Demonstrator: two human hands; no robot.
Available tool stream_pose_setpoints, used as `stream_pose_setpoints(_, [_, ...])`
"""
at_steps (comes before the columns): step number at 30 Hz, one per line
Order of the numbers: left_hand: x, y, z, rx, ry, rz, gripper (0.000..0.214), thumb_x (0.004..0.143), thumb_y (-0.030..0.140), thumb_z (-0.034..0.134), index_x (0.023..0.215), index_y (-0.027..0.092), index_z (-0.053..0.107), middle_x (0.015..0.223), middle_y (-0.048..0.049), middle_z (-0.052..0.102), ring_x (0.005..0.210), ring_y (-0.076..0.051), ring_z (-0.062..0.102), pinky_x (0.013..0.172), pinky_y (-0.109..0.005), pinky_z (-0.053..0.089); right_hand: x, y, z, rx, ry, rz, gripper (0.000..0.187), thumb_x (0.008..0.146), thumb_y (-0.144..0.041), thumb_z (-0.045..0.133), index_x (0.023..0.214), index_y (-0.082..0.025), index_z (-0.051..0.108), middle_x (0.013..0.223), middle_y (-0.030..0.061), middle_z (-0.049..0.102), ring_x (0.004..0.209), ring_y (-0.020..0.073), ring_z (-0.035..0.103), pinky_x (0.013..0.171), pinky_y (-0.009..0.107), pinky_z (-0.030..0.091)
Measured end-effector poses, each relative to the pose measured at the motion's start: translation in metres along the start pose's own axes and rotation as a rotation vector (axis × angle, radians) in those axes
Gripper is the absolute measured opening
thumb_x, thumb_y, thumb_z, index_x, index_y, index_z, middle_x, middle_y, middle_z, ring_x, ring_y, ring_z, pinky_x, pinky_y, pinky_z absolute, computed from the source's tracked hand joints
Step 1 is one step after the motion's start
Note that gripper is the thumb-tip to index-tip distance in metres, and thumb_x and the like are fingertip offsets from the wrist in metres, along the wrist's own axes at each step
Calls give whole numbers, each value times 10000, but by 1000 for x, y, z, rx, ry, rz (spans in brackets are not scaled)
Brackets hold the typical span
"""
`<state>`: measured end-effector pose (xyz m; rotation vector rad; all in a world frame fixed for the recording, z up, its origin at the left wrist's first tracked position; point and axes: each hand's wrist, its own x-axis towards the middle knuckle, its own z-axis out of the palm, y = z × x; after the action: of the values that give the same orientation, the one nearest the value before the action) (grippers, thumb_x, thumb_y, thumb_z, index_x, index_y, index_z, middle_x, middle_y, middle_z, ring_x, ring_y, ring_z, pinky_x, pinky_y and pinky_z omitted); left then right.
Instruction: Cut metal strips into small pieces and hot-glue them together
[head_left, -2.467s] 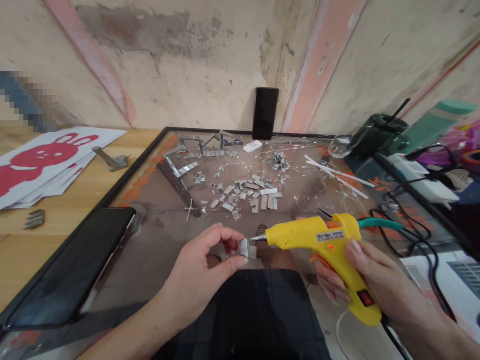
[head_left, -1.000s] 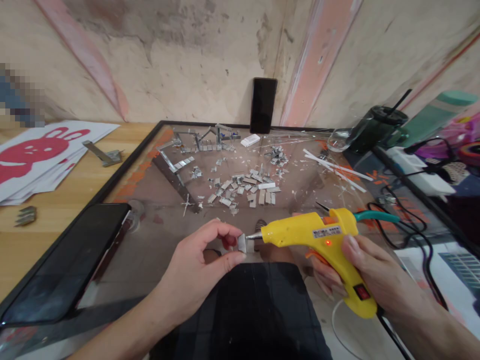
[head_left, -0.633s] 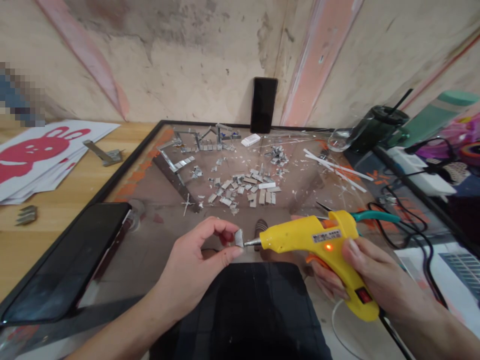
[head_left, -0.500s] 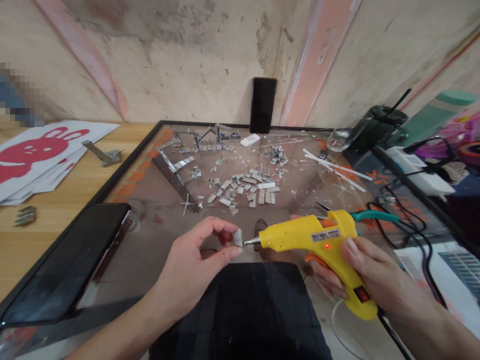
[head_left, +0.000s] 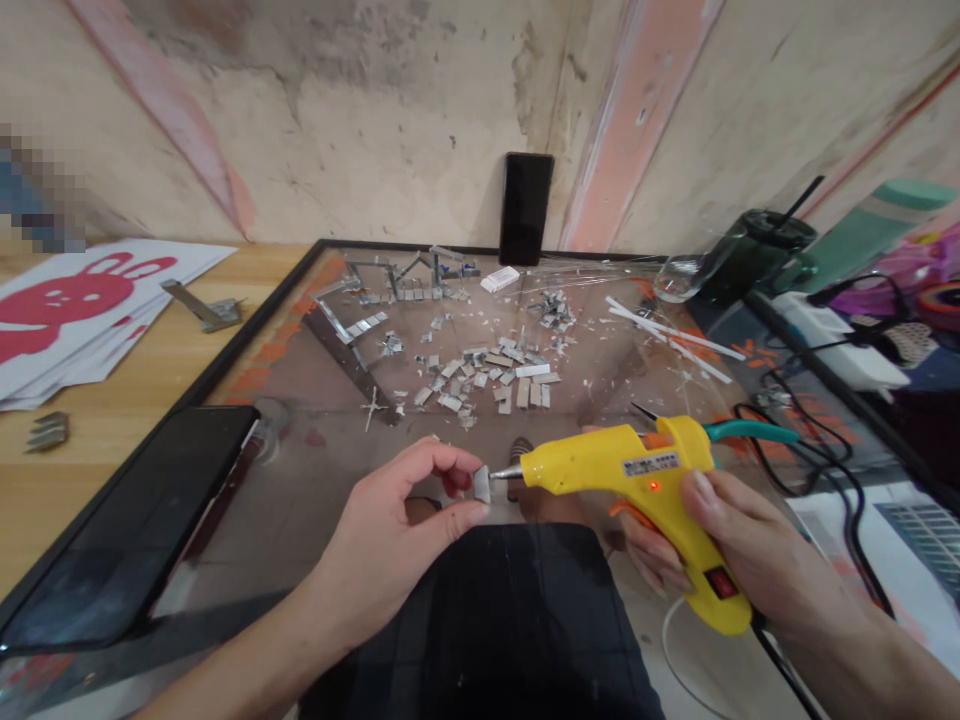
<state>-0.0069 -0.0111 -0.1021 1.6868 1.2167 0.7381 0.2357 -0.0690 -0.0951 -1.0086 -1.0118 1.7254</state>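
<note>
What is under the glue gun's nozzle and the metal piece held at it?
Under the glue gun and metal piece pinched by the left hand lies the glass sheet. A dark lap shows below; hands cover the rest.

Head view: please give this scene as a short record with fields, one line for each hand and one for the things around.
left hand: left hand pinches a small metal piece between thumb and fingers
right hand: right hand grips a yellow glue gun, red light on
contact: nozzle at the piece
surface: glass board
around: metal scraps; green-handled pliers; dark phone against the wall
</note>
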Motion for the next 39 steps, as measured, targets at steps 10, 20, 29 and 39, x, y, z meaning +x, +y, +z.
stream_pose_setpoints(10, [1, -5, -1, -34, 22, -3, 162, 718, 260, 629, 873, 215, 611, 775, 17, 588, 752, -133, 558, 662, -232, 467, -3, 0, -2, 6, -58, -8, 399, 806, -538, 500, 783, -167, 646, 553, -9, 483, 438, 91, 420, 446, 211, 388])
stream_pose_setpoints(20, [0, -2, 0, -19, -14, 6, 145, 692, 231, 643, 834, 248, 616, 763, 46, 594, 752, -115, 550, 704, -221, 438, 1, 1, 0, 34, 5, -16, 376, 820, -507, 498, 769, -167, 650, 547, -4, 497, 437, 89, 428, 451, 214, 408])
stream_pose_setpoints(29, [3, -10, -2, -42, 49, -10, 164, 707, 274, 642, 864, 245, 608, 776, 43, 594, 768, -117, 554, 713, -228, 450, -3, -2, 1, 2, -85, 15, 391, 815, -525, 504, 741, -154, 602, 572, -14, 478, 463, 73, 421, 460, 192, 376])
stream_pose_setpoints(39, [10, -8, -7, 179, 12, -4, 156, 719, 290, 624, 867, 240, 613, 792, 31, 593, 775, -133, 550, 719, -253, 453, -7, 0, -10, -436, 172, -189, 288, 903, -418, 389, 942, -205, 577, 680, 12, 549, 542, 114, 487, 483, 224, 410])
